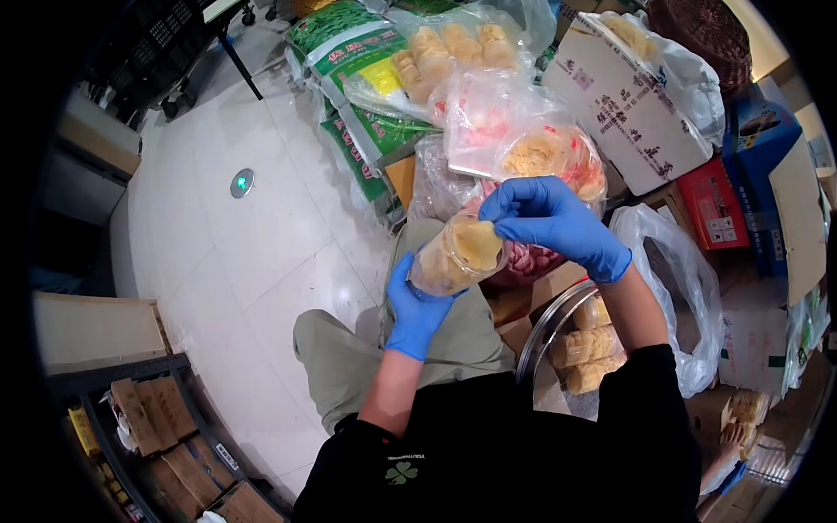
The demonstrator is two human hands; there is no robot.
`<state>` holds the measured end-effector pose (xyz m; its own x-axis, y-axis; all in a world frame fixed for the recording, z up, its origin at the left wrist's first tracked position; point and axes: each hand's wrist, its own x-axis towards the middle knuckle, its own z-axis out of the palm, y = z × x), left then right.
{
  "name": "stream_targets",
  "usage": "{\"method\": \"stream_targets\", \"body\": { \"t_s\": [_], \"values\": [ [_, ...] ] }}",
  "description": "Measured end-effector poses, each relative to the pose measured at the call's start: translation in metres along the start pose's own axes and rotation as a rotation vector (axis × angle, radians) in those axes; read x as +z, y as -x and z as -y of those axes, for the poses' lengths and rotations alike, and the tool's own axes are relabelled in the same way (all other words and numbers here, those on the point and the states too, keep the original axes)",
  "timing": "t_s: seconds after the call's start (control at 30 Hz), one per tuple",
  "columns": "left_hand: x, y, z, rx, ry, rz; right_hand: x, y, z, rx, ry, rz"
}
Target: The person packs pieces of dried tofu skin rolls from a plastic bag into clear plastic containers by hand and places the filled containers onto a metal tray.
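Head view shows our blue-gloved left hand [417, 307] clasped around a clear cylindrical plastic tub of pale-yellow food pieces [445, 260], tilted above our lap [462, 336]. With our blue-gloved right hand [558, 225] we pinch a flat pale-yellow piece [486, 246] at its open mouth. Beyond lies a clear plastic bag of yellow pieces [534, 157].

The tiled floor [218, 227] bears green sacks [327, 30] — stacked.

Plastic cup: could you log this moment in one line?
left hand: holds plastic cup, tilted | right hand: at cup's mouth | in cup: yellowish pieces
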<state>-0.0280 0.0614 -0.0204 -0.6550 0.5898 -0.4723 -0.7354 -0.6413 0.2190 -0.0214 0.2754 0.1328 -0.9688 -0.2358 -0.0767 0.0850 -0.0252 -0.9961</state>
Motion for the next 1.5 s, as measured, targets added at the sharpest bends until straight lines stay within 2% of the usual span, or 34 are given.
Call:
{"method": "stream_targets", "body": {
  "t_s": [0.1,0.17,0.2,0.33,0.43,0.57,0.63,0.73,0.87,0.93,1.03,1.17,1.23,1.37,1.43,1.5],
  "values": [
    [0.004,0.011,-0.002,0.006,0.028,-0.035,0.006,0.0,-0.004,-0.047,0.159,-0.068],
    [0.005,0.016,-0.006,0.016,0.0,-0.037,0.017,0.004,0.004,-0.143,0.453,-0.131],
    [0.004,0.016,-0.007,0.024,0.003,-0.032,0.021,0.005,0.006,-0.255,0.477,-0.124],
    [-0.004,0.016,-0.005,0.038,0.061,0.048,0.039,0.015,0.026,-0.264,0.666,-0.12],
    [-0.002,0.02,-0.004,0.031,0.062,0.068,0.043,0.017,0.025,-0.362,0.731,-0.126],
    [0.005,0.029,-0.005,0.028,0.054,0.047,0.049,0.026,0.036,-0.329,0.694,-0.105],
    [0.005,0.032,-0.005,0.033,0.051,0.05,0.051,0.026,0.034,-0.455,0.694,-0.06],
    [0.0,0.029,-0.004,0.035,0.061,0.084,0.047,0.023,0.027,-0.484,0.625,0.01],
    [0.004,0.034,-0.005,0.051,0.067,0.061,0.05,0.024,0.031,-0.46,0.596,0.006],
    [-0.001,0.032,-0.006,0.047,0.116,0.103,0.057,0.027,0.043,-0.142,0.576,-0.055],
    [-0.005,0.028,-0.004,0.079,0.154,0.139,0.063,0.025,0.047,-0.084,0.641,-0.05],
    [-0.009,0.026,-0.004,0.103,0.157,0.128,0.056,0.019,0.027,-0.239,0.717,-0.057],
    [-0.009,0.027,-0.004,0.084,0.172,0.127,0.053,0.02,0.026,-0.288,0.601,-0.028],
    [-0.012,0.024,-0.003,0.123,0.162,0.123,0.053,0.025,0.021,-0.291,0.596,-0.014],
    [-0.014,0.021,0.0,0.099,0.151,0.113,0.062,0.032,0.021,-0.097,0.608,-0.092],
    [-0.014,0.021,0.002,0.067,0.145,0.104,0.055,0.033,0.018,-0.127,0.615,-0.082]
  ]
}}
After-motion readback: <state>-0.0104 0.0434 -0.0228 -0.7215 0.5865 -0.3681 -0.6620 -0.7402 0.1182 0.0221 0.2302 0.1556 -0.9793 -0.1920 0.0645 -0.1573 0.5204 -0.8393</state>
